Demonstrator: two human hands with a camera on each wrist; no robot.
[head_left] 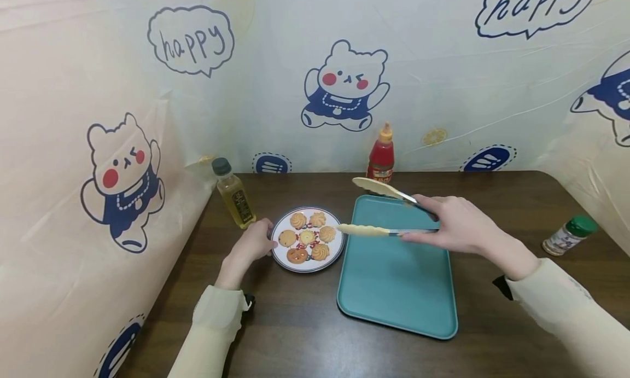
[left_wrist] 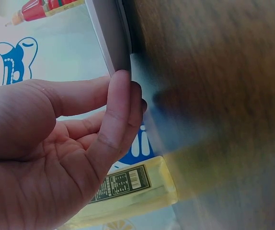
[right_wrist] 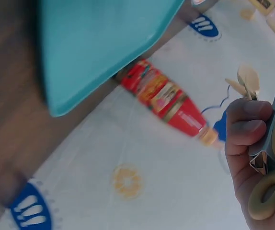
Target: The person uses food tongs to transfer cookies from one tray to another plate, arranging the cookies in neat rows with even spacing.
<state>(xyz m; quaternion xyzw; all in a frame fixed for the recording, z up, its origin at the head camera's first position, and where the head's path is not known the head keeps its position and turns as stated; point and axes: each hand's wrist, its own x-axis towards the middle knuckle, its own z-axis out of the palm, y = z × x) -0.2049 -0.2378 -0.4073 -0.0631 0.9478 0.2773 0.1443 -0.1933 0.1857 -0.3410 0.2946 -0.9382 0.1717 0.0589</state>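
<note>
My left hand (head_left: 254,240) pinches the left rim of a round plate (head_left: 278,262) with thumb and fingers. Cookies (head_left: 307,237), several of them and in different shapes, lie on the plate. In the left wrist view, the plate's edge (left_wrist: 109,33) shows between thumb and fingertips. My right hand (head_left: 460,225) grips a pair of tongs (head_left: 408,231) with cream-coloured tips. The tongs are spread apart over a teal tray (head_left: 398,290), with nothing between them; the lower tip reaches the plate's right rim. In the right wrist view, fingers (right_wrist: 249,129) wrap the tongs' metal arm.
An oil bottle (head_left: 235,195) stands left of the plate, close to my left hand. Behind the tray stands a red sauce bottle (head_left: 381,158). A green-capped seasoning jar (head_left: 568,237) is at the right of the brown table (head_left: 295,323). A printed sheet (head_left: 275,82) covers the walls.
</note>
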